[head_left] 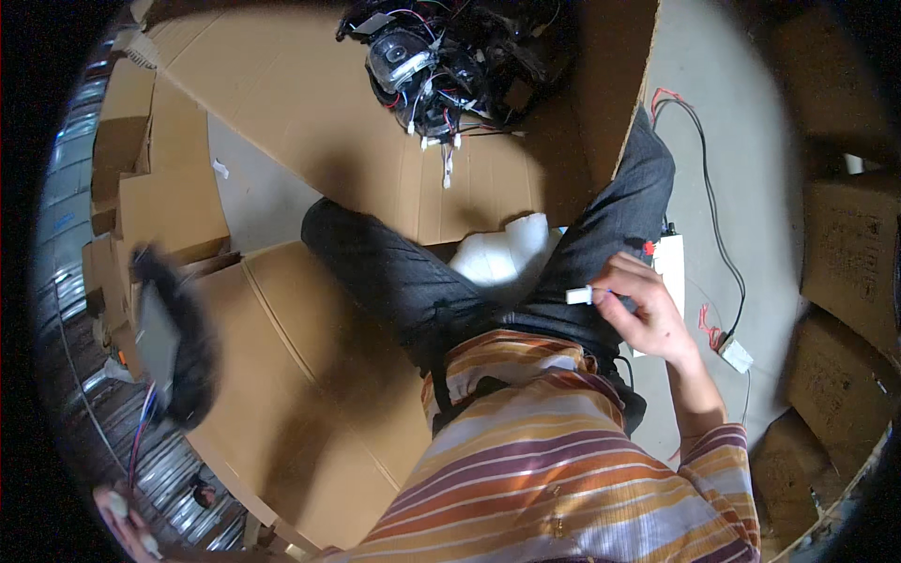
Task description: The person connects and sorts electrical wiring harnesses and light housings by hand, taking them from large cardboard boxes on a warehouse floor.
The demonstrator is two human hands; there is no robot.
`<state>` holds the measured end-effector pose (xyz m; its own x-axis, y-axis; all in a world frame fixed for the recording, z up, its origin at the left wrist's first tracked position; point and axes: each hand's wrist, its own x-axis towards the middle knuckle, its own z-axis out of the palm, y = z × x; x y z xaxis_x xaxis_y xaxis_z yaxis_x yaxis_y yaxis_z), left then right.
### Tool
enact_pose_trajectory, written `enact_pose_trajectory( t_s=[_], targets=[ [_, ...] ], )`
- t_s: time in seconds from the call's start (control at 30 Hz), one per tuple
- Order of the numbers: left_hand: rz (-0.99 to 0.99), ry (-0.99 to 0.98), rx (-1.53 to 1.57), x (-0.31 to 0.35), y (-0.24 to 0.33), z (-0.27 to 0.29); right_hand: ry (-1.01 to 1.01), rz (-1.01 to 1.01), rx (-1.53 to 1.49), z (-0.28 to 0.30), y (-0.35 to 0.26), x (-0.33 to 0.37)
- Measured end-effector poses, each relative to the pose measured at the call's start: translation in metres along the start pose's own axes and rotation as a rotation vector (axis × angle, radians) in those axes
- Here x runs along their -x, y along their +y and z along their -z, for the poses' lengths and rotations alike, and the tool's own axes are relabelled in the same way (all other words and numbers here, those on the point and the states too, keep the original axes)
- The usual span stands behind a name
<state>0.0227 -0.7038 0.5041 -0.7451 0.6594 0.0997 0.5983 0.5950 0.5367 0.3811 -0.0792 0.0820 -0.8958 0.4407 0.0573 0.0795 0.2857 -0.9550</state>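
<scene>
My right hand [642, 308] is closed in a pinch on a small white plug connector [579, 296], above my right thigh. At the lower left rim, only the fingers of my left hand [129, 527] show, curled where thin coloured wires [141, 433] run down to them. Those wires come from a dark, blurred lamp-like part [175, 342] with a grey face, in the air over the left side. The hand's exact grip is partly cut off. Ahead, a heap of black lamp units [450, 70] with wires and white connectors lies in a large cardboard box [366, 178].
White foam wrap [502, 251] lies between my legs. A cardboard flap [310, 366] spreads at the left. Black cable [710, 197] and red wires run over the grey floor at the right, beside a white panel [670, 272]. Stacked cartons [849, 267] line the right edge.
</scene>
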Motion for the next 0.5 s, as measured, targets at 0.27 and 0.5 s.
enact_pose_trajectory(
  t_s=[0.27,0.5],
  targets=[
    [0.519,0.27,-0.466,-0.103,0.046,-0.143,-0.042,0.082,0.063,-0.008,-0.004,-0.007],
    [0.149,0.115,-0.536,-0.205,0.031,-0.257,0.0,-0.028,0.024,-0.007,0.001,0.004]
  ],
)
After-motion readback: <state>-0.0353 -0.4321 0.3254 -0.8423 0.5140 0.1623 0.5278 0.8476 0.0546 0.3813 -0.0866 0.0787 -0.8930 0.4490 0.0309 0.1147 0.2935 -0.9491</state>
